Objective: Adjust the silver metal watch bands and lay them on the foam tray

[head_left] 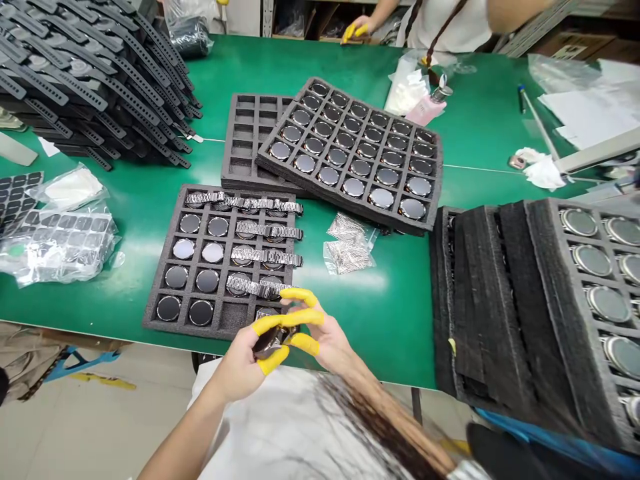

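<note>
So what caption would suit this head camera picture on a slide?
Both hands in yellow fingertip covers hold a watch case over a foam tray on a green table.

Bright overhead light — glare on the green table (400, 293); edges bend and blur slightly.

Both hands (280, 343) meet, yellow-capped fingertips (295, 319) pinching together.

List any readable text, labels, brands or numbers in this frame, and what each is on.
No readable text in this view.
Watch case held between left hand and right hand: no marking legible.
Watch dials in the near foam tray: too small to read.
Papers at far right: blurred, nothing legible.
</note>
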Demonstrator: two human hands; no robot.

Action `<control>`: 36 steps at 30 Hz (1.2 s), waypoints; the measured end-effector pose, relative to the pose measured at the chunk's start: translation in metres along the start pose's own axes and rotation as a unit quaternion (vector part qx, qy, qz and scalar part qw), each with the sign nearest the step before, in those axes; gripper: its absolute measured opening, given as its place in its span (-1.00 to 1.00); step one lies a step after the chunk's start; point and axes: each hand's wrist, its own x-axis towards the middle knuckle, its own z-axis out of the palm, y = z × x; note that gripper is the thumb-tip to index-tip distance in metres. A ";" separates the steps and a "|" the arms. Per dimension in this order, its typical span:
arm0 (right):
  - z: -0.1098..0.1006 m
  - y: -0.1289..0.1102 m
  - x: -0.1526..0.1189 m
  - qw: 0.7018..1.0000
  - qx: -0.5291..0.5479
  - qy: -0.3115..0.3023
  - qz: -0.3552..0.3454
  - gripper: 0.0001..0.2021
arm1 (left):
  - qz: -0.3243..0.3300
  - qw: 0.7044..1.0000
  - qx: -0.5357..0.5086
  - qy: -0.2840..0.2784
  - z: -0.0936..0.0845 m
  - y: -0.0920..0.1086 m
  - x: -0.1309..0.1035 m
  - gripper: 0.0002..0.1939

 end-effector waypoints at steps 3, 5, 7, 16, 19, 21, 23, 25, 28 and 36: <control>0.003 -0.003 -0.001 0.998 0.055 0.021 -0.008 -0.70 | -0.032 0.997 -0.065 0.032 -0.002 -0.003 0.000 -0.53; 0.011 -0.002 -0.003 0.986 0.163 0.024 0.033 -0.65 | 0.004 0.995 -0.043 0.091 -0.008 -0.004 0.000 -0.54; 0.022 0.002 -0.006 0.960 0.267 0.005 0.084 -0.60 | 0.078 0.988 0.051 0.124 -0.017 -0.004 0.002 -0.61; 0.044 -0.005 -0.006 0.947 0.246 -0.059 0.200 -0.55 | 0.224 0.896 0.379 0.050 -0.027 0.005 0.004 -0.21; 0.044 -0.017 -0.004 0.948 0.217 -0.079 0.218 -0.53 | 0.226 0.884 0.405 0.050 -0.024 0.005 0.002 -0.20; 0.044 -0.022 -0.004 0.947 0.207 -0.083 0.232 -0.53 | 0.227 0.880 0.414 0.044 -0.025 0.006 0.002 -0.19; 0.044 -0.021 -0.004 0.944 0.210 -0.081 0.241 -0.56 | 0.224 0.880 0.416 0.037 -0.026 0.007 0.001 -0.20; 0.044 -0.018 -0.004 0.942 0.218 -0.072 0.245 -0.58 | 0.222 0.883 0.412 0.031 -0.027 0.008 0.001 -0.21; 0.045 -0.012 -0.005 0.938 0.229 -0.064 0.251 -0.58 | 0.224 0.884 0.409 0.034 -0.026 0.007 0.000 -0.21; 0.052 -0.008 -0.011 0.939 0.266 0.031 0.217 -0.52 | 0.265 0.882 0.389 0.010 -0.022 0.012 -0.001 -0.35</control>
